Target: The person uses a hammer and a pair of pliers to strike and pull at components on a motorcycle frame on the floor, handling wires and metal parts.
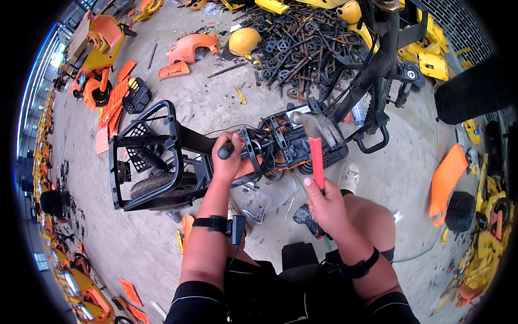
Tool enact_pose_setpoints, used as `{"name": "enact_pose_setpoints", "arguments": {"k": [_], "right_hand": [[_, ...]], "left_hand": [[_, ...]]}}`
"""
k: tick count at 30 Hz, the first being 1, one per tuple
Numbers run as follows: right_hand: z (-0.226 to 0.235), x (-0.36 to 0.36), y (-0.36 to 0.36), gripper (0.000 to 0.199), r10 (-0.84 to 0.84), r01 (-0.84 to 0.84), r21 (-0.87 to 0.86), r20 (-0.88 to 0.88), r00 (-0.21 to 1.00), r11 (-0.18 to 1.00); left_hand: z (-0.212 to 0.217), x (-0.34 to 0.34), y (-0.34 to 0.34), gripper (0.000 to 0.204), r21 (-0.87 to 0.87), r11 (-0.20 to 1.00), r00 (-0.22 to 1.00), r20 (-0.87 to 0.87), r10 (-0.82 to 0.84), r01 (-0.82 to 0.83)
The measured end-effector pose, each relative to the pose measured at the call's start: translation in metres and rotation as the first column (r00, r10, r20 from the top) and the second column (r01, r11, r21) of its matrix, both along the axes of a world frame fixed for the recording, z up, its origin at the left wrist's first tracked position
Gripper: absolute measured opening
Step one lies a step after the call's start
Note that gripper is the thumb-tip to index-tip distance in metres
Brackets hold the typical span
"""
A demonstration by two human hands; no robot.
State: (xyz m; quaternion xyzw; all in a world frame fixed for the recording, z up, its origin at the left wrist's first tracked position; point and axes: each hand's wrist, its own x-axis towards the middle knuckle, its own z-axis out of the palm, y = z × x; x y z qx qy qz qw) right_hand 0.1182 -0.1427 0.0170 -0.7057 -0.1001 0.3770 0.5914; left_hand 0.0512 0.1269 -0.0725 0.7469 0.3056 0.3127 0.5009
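Note:
A stripped black scooter frame (195,141) lies across the floor in front of me, its rear rack at the left and its fork end at the upper right. My left hand (227,164) is closed around a tool with a black rounded handle (225,150), held over the middle of the frame. The tool's working end is hidden beneath that hand. In my right hand (328,209) is a claw hammer (317,159), gripped low on its red handle with the metal head raised above the frame. Wires and brackets (278,137) show between the two hands.
A large heap of rusty metal parts (307,46) lies beyond the frame. A yellow helmet-like shell (244,41) and orange panels (192,47) are beside it. Near my feet are a clear plastic bag (275,194) and a dark power tool (308,218). Yellow parts (485,254) are piled at right.

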Motion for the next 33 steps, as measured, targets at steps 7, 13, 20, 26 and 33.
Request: {"name": "enact_pose_setpoints", "arguments": {"k": [7,13,20,26,33], "right_hand": [[0.009,-0.037,0.018,0.036,0.212,-0.209,-0.039,0.281,0.936,0.977],[0.02,-0.068,0.052,0.037,0.357,-0.278,-0.253,0.357,0.863,0.926],[0.039,-0.075,0.058,0.035,0.305,-0.171,-0.279,0.564,0.767,0.945],[0.077,-0.079,0.041,0.021,0.128,-0.351,0.191,0.69,0.712,0.917],[0.028,-0.074,0.026,0.027,0.235,-0.07,-0.286,0.6,0.764,0.956]], "left_hand": [[-0.008,0.001,0.002,0.023,0.051,0.997,0.996,0.08,0.047,-0.051],[-0.016,-0.003,0.002,0.019,0.045,0.999,0.984,0.176,-0.009,0.001],[-0.01,-0.006,-0.002,0.018,0.107,0.994,0.982,0.186,0.001,-0.021],[-0.008,-0.012,0.0,0.025,0.027,0.999,0.973,0.232,0.012,-0.019],[-0.013,-0.015,-0.007,0.026,0.028,0.999,0.953,0.301,0.018,-0.027]]}}
